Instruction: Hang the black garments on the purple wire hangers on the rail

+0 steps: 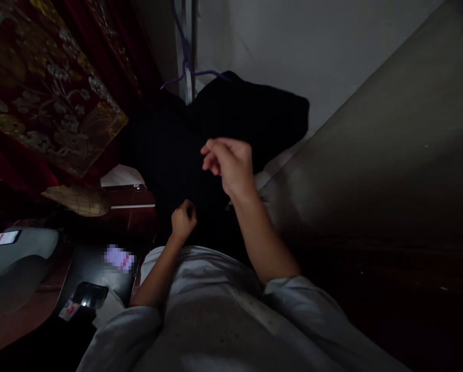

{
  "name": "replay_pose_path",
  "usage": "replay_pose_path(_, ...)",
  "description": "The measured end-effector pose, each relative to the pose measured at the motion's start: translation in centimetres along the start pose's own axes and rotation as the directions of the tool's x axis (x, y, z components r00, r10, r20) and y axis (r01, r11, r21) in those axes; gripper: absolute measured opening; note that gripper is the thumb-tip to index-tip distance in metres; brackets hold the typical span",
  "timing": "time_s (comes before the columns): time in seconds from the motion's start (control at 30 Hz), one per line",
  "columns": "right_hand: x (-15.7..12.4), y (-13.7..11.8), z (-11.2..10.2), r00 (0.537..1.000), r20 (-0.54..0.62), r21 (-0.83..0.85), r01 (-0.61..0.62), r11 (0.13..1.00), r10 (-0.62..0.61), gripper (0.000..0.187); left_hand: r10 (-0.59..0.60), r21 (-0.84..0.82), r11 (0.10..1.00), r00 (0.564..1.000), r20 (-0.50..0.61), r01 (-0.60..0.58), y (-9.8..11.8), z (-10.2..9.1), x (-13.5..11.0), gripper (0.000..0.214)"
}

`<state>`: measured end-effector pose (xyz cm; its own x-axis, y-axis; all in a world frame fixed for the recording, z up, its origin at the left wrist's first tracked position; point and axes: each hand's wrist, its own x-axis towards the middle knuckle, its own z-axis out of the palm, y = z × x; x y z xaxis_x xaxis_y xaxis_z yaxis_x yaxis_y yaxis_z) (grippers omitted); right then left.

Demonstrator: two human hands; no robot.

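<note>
A black garment (165, 150) hangs before me on a purple hanger (185, 67), its details lost in the dark. Low on the garment, my left hand (183, 221) is closed with the cloth against its fingers, gripping it near the front of my body. My right hand (234, 164) is raised in front of the garment's right part, thumb and forefinger pinched together and the other fingers curled. Whatever that pinch holds, if anything, is too small or dark to make out.
A red curtain (53, 93) with gold and silver decoration hangs on the left. Below it are a woven hand fan (78, 200) and a grey seat with a phone (5, 237) on it. A dark surface (78, 263) holds a black device (90, 295). A pale wall (363, 155) rises on the right.
</note>
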<state>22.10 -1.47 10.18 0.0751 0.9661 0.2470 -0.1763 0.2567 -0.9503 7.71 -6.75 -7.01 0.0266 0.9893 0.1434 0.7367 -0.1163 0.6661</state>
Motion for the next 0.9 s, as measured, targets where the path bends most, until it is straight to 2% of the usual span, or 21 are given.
replay_pose_path(0.1,1.7,-2.8,0.9,0.994,0.022,-0.002,0.104,0.995,-0.104,0.031,0.005,0.022,1.0,0.998,0.055,-0.006,-0.7,-0.4,0.5,0.008)
replay_pose_path(0.17,1.8,-3.3,1.3,0.99,0.054,-0.012,0.135,0.991,-0.134,0.032,0.034,0.021,0.999,0.992,0.123,-0.037,-0.3,-1.3,1.1,0.006)
replay_pose_path(0.23,1.5,-2.9,1.4,0.987,0.063,-0.02,0.15,0.989,-0.148,0.032,0.104,-0.042,0.994,0.979,0.177,-0.098,0.9,-3.0,2.0,0.005)
replay_pose_path(0.27,1.4,-2.6,1.4,0.986,0.061,-0.023,0.156,0.988,-0.154,0.032,0.162,-0.105,0.984,0.974,0.155,-0.147,1.9,-4.2,2.5,0.008)
replay_pose_path(0.3,1.2,-2.4,1.2,0.985,0.054,-0.027,0.164,0.986,-0.162,0.031,0.23,-0.175,0.961,0.969,0.088,-0.212,3.1,-5.5,3.2,0.011)
replay_pose_path(0.33,1.1,-2.2,1.0,0.984,0.05,-0.034,0.173,0.984,-0.171,0.031,0.299,-0.239,0.924,0.954,-0.031,-0.298,4.4,-6.9,4.0,0.015)
replay_pose_path(0.37,0.9,-2.2,0.8,0.982,0.05,-0.044,0.183,0.982,-0.181,0.031,0.359,-0.265,0.878,0.915,-0.184,-0.398,5.8,-8.4,4.8,0.017)
replay_pose_path(0.4,0.8,-2.3,0.6,0.98,0.055,-0.056,0.195,0.979,-0.192,0.03,0.404,-0.254,0.834,0.855,-0.324,-0.49,7.2,-9.8,5.7,0.02)
replay_pose_path(0.43,0.6,-2.6,0.4,0.976,0.065,-0.071,0.21,0.975,-0.206,0.03,0.443,-0.219,0.795,0.788,-0.428,-0.566,8.6,-11.1,6.6,0.023)
replay_pose_path(0.47,0.6,-2.9,0.2,0.972,0.079,-0.089,0.229,0.969,-0.223,0.03,0.49,-0.171,0.763,0.731,-0.475,-0.623,9.8,-12.2,7.5,0.026)
replay_pose_path(0.53,0.6,-3.3,-0.1,0.958,0.102,-0.134,0.281,0.95,-0.269,0.03,0.588,-0.071,0.716,0.655,-0.474,-0.695,11.7,-13.6,8.9,0.026)
replay_pose_path(0.6,1.2,-2.9,-0.3,0.94,0.094,-0.201,0.342,0.918,-0.329,0.029,0.682,0.026,0.66,0.584,-0.441,-0.751,13.0,-14.1,9.8,0.024)
replay_pose_path(0.7,2.6,0.1,-0.5,0.931,0.035,-0.348,0.351,0.869,-0.362,0.026,0.74,0.16,0.582,0.437,-0.511,-0.797,14.2,-14.8,9.9,0.021)
replay_pose_path(0.77,2.9,3.1,-0.5,0.956,0.011,-0.418,0.271,0.867,-0.294,0.026,0.653,0.178,0.611,0.364,-0.665,-0.771,14.2,-16.3,9.7,0.015)
replay_pose_path(0.8,2.7,4.6,-0.6,0.97,0.005,-0.425,0.22,0.878,-0.241,0.026,0.551,0.123,0.648,0.351,-0.757,-0.751,13.7,-17.4,9.5,0.012)
replay_pose_path(0.83,2.0,5.9,-0.6,0.982,0.0,-0.412,0.172,0.895,-0.188,0.026,0.412,0.016,0.679,0.362,-0.836,-0.734,12.8,-18.5,9.4,0.01)
replay_pose_path(0.87,1.1,6.9,-0.7,0.99,0.001,-0.386,0.129,0.914,-0.14,0.025,0.248,-0.152,0.688,0.426,-0.87,-0.71,11.5,-19.6,9.2,0.011)
replay_pose_path(0.9,0.0,7.8,-0.8,0.995,0.004,-0.352,0.095,0.931,-0.1,0.025,0.081,-0.345,0.655,0.516,-0.852,-0.672,9.9,-20.3,8.9,0.014)
